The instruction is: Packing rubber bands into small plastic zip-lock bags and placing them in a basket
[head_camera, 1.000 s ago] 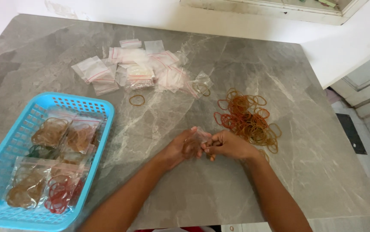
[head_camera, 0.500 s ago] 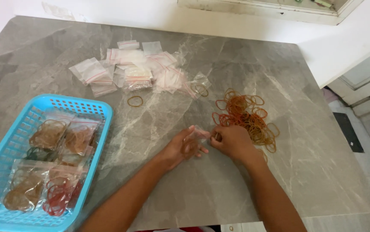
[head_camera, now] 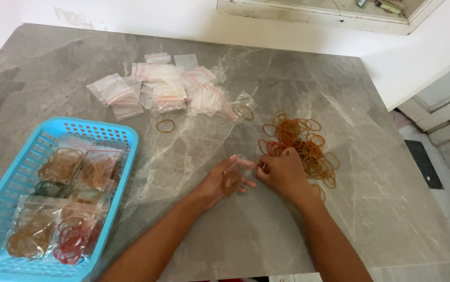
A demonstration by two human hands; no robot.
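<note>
Grey marbled stone tabletop [head_camera: 340, 94], viewed from above. Both hands sit close together near frame centre, fingertips almost meeting.

Left hand [head_camera: 224, 180]: fingers curled around a small clear zip bag [head_camera: 238, 169] with a red seal strip; a few brownish rubber bands show through the plastic against the palm. Grip closed on the bag.

Right hand [head_camera: 283, 173]: thumb and forefinger pinched together at the bag's mouth; whether they hold a band there cannot be told, too small. Its knuckles touch the near edge of the loose rubber band pile [head_camera: 300, 143], orange and tan, lying at about 1 o'clock from the hands.

At 11 o'clock from the hands, a heap of empty zip bags [head_camera: 167, 86], clear with red strips. One stray rubber band [head_camera: 165, 125] lies just below that heap, apart from it.

At 9 o'clock, well apart from the hands, a blue plastic basket [head_camera: 125, 138] holds filled bags of bands [head_camera: 60, 209], tan, brown, one red.

White wall ledge [head_camera: 319, 15] at 12 o'clock.
</note>
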